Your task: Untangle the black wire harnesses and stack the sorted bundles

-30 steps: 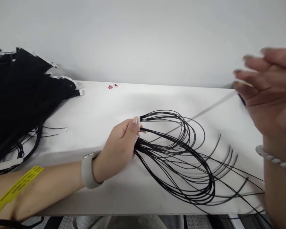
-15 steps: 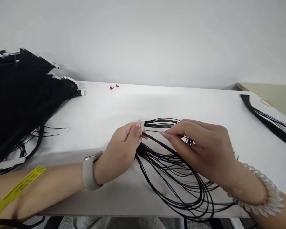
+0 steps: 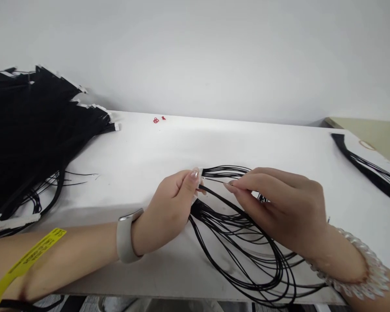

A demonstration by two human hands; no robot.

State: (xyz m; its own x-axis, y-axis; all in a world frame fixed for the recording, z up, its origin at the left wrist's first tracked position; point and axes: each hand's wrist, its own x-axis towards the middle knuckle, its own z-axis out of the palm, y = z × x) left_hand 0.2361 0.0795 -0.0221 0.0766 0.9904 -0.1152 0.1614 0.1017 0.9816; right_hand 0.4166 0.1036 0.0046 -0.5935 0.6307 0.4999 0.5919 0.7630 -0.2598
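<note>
Wire bundle (image 3: 214, 223) gripped at its white plug (image 3: 200, 177), one thin wire (image 3: 215, 180) pinched close by

The wire bundle lay before the person at the near part of the white tabletop (image 3: 247, 141), its black loops fanning out from the left hand (image 3: 172, 208) and passing beneath the right hand (image 3: 282, 208). The left hand was clamped on the white plug, its thumb on top; a second white piece (image 3: 194, 199) showed lower down by the same hand, and whether the two were joined could not be told. The right hand held the thin wire between thumb and forefinger, its tip pointing at the plug. Whether that tip touched the plug was too small to tell. The two hands were apart, with only the short wire spanning the gap.

The step in hand seemed to be lining up a single wire end with the plug. From there, the next move appeared to call for a steady left grip, a wire kept straight so that it would not bend, and a small, careful push by the right fingertips.

A heap of black wires (image 3: 35, 125) covered the left side, small red bits (image 3: 156, 120) lay toward the back, and another black bundle (image 3: 342, 147) stretched along the right.
</note>
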